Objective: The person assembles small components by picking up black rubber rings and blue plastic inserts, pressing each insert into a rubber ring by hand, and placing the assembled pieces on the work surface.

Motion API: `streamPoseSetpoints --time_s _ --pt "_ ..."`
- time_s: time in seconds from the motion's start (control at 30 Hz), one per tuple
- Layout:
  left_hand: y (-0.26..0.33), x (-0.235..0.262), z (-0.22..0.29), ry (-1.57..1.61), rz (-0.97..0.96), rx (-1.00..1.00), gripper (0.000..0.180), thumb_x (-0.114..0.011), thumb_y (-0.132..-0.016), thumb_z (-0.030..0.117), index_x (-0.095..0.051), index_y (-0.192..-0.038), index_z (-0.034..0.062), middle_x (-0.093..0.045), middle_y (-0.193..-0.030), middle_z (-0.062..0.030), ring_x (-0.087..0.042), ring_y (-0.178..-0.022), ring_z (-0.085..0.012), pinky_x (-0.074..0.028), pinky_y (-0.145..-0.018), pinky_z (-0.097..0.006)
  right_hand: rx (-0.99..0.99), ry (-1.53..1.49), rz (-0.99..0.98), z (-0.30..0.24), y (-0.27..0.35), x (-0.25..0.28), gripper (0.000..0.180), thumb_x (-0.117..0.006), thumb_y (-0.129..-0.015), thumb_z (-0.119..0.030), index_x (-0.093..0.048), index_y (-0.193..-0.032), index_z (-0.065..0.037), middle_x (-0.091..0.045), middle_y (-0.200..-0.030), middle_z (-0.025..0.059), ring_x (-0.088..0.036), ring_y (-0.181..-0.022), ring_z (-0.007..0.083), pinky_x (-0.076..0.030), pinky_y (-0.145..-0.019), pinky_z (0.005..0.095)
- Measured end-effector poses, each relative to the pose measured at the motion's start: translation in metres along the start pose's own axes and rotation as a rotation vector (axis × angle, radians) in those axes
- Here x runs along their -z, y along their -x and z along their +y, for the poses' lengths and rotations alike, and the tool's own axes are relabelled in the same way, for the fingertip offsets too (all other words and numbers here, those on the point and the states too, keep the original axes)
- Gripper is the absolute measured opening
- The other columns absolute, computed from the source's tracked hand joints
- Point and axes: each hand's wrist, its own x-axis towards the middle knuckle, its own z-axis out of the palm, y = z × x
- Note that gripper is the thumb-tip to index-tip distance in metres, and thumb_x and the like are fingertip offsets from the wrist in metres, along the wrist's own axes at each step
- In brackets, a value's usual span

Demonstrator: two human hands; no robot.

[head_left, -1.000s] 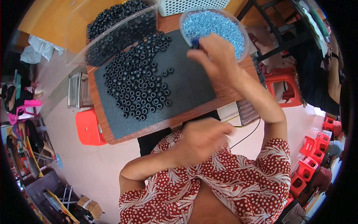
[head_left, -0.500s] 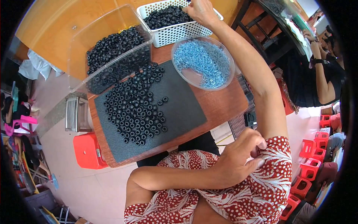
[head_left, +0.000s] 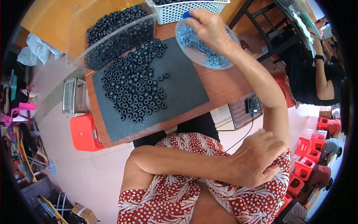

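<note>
The right hand (head_left: pixel 209 26) has come back from the white mesh basket (head_left: pixel 186 13), where it was reaching half a second ago, and now hovers over the clear round bowl (head_left: pixel 186 46) of small blue-grey metal rings (head_left: pixel 212 58). Its fingers are pinched narrow on a small blue object (head_left: pixel 185 15) near the bowl's far rim; what that object is, I cannot tell. So the work seems to have moved from the basket to the bowl.

The left hand (head_left: pixel 257 158) has stayed crossed over the chest, curled loosely against the right upper arm on the red patterned sleeve, holding nothing that I can see.

The black rubber rings (head_left: pixel 134 84) lie spread on a dark mat (head_left: pixel 179 93) covering the wooden table (head_left: pixel 227 84), untouched, well apart from the bowl. Behind them stands a clear plastic bin (head_left: pixel 112 33) heaped with more of them. A red stool (head_left: pixel 84 132) stands under the table's left end, more red stools are stacked at far right, and another person sits beyond the table's right side.
</note>
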Motion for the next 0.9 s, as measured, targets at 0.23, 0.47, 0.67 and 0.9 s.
streamPoseSetpoints --time_s 0.23,0.47,0.67,0.9 --pt "0.007 -0.013 0.007 -0.086 0.018 0.004 0.048 -0.070 -0.067 0.025 -0.044 -0.099 -0.0008 -0.043 -0.092 -0.0161 -0.043 -0.085 -0.0335 -0.036 -0.074 -0.042 0.159 -0.092 -0.161 -0.038 0.030 -0.035 0.010 -0.063 -0.076 -0.005 -0.056 -0.078 0.001 -0.054 -0.066 0.0125 -0.055 -0.063 0.0291 -0.044 -0.056 0.0365" --pt "0.013 -0.001 0.039 0.476 -0.286 0.253 0.037 -0.068 -0.065 0.014 -0.045 -0.088 -0.0043 -0.044 -0.089 -0.0208 -0.046 -0.084 -0.0316 -0.038 -0.073 -0.040 0.109 -0.192 -0.232 -0.053 0.042 -0.052 0.009 -0.064 -0.073 -0.003 -0.058 -0.079 0.001 -0.055 -0.069 0.0138 -0.054 -0.065 0.0303 -0.045 -0.059 0.0380" --pt "0.019 -0.008 0.037 -0.040 0.000 0.006 0.045 -0.071 -0.062 0.016 -0.045 -0.091 -0.0062 -0.043 -0.094 -0.0214 -0.043 -0.090 -0.0341 -0.036 -0.078 -0.042 0.143 -0.240 -0.242 -0.069 0.038 -0.078 0.014 -0.066 -0.070 -0.003 -0.060 -0.081 0.000 -0.056 -0.074 0.0107 -0.054 -0.073 0.0275 -0.045 -0.063 0.0360" --pt "0.021 0.005 0.046 0.060 -0.135 0.096 0.046 -0.071 -0.063 0.018 -0.045 -0.091 -0.0074 -0.043 -0.093 -0.0224 -0.044 -0.088 -0.0349 -0.036 -0.077 -0.043 0.227 -0.233 -0.359 -0.086 0.034 -0.094 0.011 -0.063 -0.064 -0.005 -0.059 -0.074 -0.007 -0.051 -0.075 0.0093 -0.050 -0.077 0.0284 -0.043 -0.063 0.0391"
